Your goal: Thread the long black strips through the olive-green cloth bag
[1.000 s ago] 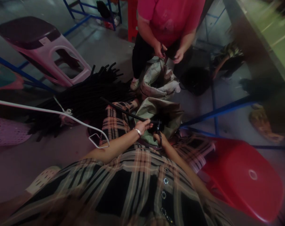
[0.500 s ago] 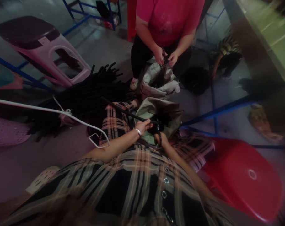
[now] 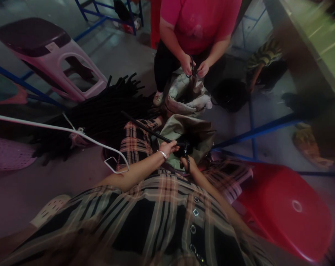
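Black tube (image 3: 141, 126): long, slender, matt and uniformly dark, with a slight bow along its length; no markings can be made out in this dim light. It lies at a slant over the open mouth of a pale green-grey sack (image 3: 167, 129), its far end reaching out beyond the sack's rim above the plaid-covered leg. Left hand (image 3: 168, 148), silver bracelet at the wrist: closed on the tube near its near end, fingers extended along it. Right hand (image 3: 192, 165): grasping dark-handled scissors (image 3: 187, 162), fingers through or around the loop, blades up at the tube's near end; whether they touch it cannot be told. The sack's interior is dark, contents unreadable. Beyond the leg lies a bundle of similar black tubes (image 3: 109, 107), bound with a pale tie (image 3: 79, 131), ends uneven. Opposite, a person in a pink shirt (image 3: 199, 27) holds a dark tool (image 3: 194, 69) above a whitish sack (image 3: 178, 106) with a rolled rim.
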Action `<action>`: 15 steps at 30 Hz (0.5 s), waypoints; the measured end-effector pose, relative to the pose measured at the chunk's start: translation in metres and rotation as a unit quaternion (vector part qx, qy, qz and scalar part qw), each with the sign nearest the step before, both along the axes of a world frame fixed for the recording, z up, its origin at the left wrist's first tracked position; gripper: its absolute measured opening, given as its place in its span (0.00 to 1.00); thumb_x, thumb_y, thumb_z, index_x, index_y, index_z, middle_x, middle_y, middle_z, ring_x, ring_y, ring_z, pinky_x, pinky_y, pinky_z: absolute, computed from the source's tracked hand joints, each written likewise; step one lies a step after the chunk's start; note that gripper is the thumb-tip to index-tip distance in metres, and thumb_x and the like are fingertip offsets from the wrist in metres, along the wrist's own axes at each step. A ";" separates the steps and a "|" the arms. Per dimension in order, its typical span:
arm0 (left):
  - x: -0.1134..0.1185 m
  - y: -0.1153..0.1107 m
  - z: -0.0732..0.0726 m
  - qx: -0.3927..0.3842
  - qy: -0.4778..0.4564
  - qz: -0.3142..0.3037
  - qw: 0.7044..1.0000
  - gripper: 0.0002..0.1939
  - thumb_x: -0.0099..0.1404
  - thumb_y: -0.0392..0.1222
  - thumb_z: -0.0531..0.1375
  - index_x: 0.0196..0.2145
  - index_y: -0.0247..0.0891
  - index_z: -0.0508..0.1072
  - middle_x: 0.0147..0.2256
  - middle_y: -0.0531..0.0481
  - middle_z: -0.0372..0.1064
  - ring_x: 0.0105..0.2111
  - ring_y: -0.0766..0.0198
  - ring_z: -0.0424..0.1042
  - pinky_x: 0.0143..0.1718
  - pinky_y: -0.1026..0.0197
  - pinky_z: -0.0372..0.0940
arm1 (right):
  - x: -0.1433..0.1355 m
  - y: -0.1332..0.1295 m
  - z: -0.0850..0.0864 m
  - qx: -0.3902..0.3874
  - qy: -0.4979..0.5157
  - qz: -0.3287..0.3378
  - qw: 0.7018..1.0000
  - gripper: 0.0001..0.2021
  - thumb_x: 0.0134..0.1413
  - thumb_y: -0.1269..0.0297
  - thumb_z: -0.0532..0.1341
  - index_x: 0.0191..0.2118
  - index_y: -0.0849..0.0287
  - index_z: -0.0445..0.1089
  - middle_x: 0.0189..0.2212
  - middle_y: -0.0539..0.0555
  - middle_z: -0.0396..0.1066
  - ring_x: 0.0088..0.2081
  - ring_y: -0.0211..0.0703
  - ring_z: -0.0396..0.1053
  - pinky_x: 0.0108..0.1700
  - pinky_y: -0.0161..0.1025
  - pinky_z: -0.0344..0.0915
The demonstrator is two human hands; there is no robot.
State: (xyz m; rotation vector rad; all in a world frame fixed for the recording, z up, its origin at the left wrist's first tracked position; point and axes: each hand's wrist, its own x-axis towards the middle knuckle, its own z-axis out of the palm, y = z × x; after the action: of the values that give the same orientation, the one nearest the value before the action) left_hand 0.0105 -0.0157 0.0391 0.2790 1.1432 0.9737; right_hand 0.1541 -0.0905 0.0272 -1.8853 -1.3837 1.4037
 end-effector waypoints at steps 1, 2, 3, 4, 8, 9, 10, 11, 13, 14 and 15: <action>0.000 0.000 0.000 -0.001 0.005 -0.004 1.000 0.10 0.54 0.33 0.67 0.32 0.31 0.68 0.22 0.49 0.70 0.21 0.64 0.74 0.24 0.65 0.70 | 0.000 0.000 0.001 -0.002 0.002 0.004 1.000 0.10 0.49 0.59 0.51 0.26 0.59 0.64 0.21 0.51 0.68 0.24 0.38 0.65 0.28 0.33 0.59; 0.000 0.000 0.000 -0.002 0.007 -0.008 1.000 0.11 0.54 0.33 0.67 0.32 0.31 0.68 0.23 0.49 0.70 0.21 0.65 0.74 0.24 0.65 0.70 | 0.001 0.001 0.001 0.001 0.002 0.005 1.000 0.10 0.49 0.59 0.51 0.26 0.59 0.64 0.21 0.51 0.68 0.24 0.38 0.65 0.28 0.33 0.59; 0.000 0.000 0.000 -0.002 0.007 -0.011 1.000 0.11 0.54 0.33 0.67 0.32 0.31 0.68 0.23 0.49 0.70 0.22 0.65 0.74 0.25 0.65 0.70 | 0.001 0.000 0.002 0.006 -0.001 0.005 1.000 0.10 0.49 0.59 0.51 0.26 0.59 0.63 0.21 0.51 0.68 0.24 0.38 0.64 0.27 0.33 0.59; 0.000 0.000 0.000 -0.001 0.007 -0.012 1.000 0.11 0.54 0.33 0.67 0.32 0.31 0.68 0.23 0.49 0.71 0.22 0.65 0.74 0.25 0.65 0.70 | 0.002 0.000 0.002 0.014 -0.007 0.003 1.000 0.10 0.49 0.58 0.52 0.25 0.59 0.63 0.21 0.51 0.67 0.24 0.38 0.63 0.27 0.33 0.58; -0.001 0.003 -0.001 0.002 0.005 -0.005 1.000 0.09 0.55 0.32 0.66 0.30 0.30 0.68 0.23 0.48 0.71 0.21 0.64 0.74 0.24 0.65 0.70 | 0.000 -0.004 0.001 0.045 -0.025 -0.005 0.999 0.10 0.47 0.59 0.52 0.22 0.58 0.61 0.19 0.51 0.65 0.22 0.37 0.61 0.25 0.33 0.57; -0.002 0.003 -0.001 0.002 0.004 -0.003 1.000 0.09 0.56 0.32 0.66 0.30 0.30 0.68 0.22 0.48 0.71 0.21 0.64 0.74 0.24 0.64 0.70 | 0.000 -0.005 0.001 0.047 -0.027 -0.008 0.999 0.10 0.47 0.59 0.52 0.21 0.58 0.61 0.18 0.51 0.64 0.22 0.37 0.60 0.25 0.33 0.57; -0.002 0.004 -0.001 0.001 0.003 -0.002 1.000 0.08 0.56 0.32 0.66 0.29 0.30 0.67 0.22 0.48 0.70 0.21 0.64 0.74 0.23 0.64 0.70 | -0.001 -0.006 0.001 0.047 -0.029 -0.012 0.998 0.10 0.46 0.60 0.52 0.21 0.58 0.61 0.18 0.51 0.64 0.21 0.37 0.60 0.25 0.33 0.56; -0.002 0.005 -0.001 0.000 0.002 -0.001 1.000 0.08 0.56 0.32 0.65 0.29 0.30 0.67 0.22 0.48 0.70 0.21 0.63 0.74 0.23 0.64 0.70 | -0.002 -0.006 0.001 0.046 -0.030 -0.018 0.998 0.10 0.46 0.60 0.52 0.21 0.58 0.62 0.18 0.50 0.64 0.21 0.37 0.60 0.24 0.33 0.56; -0.002 0.006 -0.001 -0.004 0.003 0.003 1.000 0.09 0.56 0.32 0.65 0.28 0.29 0.67 0.22 0.49 0.70 0.20 0.63 0.73 0.23 0.64 0.69 | -0.004 -0.007 0.001 0.041 -0.032 -0.031 0.998 0.10 0.46 0.60 0.52 0.21 0.58 0.62 0.17 0.50 0.63 0.20 0.37 0.60 0.24 0.33 0.56; -0.002 0.007 -0.001 -0.006 0.002 0.004 1.000 0.09 0.56 0.32 0.65 0.28 0.29 0.67 0.22 0.49 0.70 0.20 0.64 0.73 0.22 0.64 0.69 | -0.005 -0.007 0.000 0.041 -0.033 -0.037 0.998 0.10 0.45 0.60 0.52 0.21 0.58 0.62 0.17 0.49 0.63 0.20 0.36 0.60 0.24 0.33 0.56; -0.001 0.007 -0.001 -0.008 0.001 0.004 1.000 0.09 0.56 0.32 0.66 0.28 0.29 0.67 0.22 0.49 0.70 0.20 0.64 0.73 0.22 0.64 0.69 | -0.005 -0.007 -0.002 0.042 -0.033 -0.040 0.998 0.10 0.45 0.60 0.53 0.21 0.58 0.62 0.16 0.49 0.63 0.20 0.36 0.60 0.23 0.33 0.56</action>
State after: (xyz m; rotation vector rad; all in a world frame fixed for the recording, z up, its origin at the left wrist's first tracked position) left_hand 0.0090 -0.0083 0.0378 0.2613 1.1541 0.9713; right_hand 0.1490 -0.0978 0.0256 -1.9270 -1.3596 1.2371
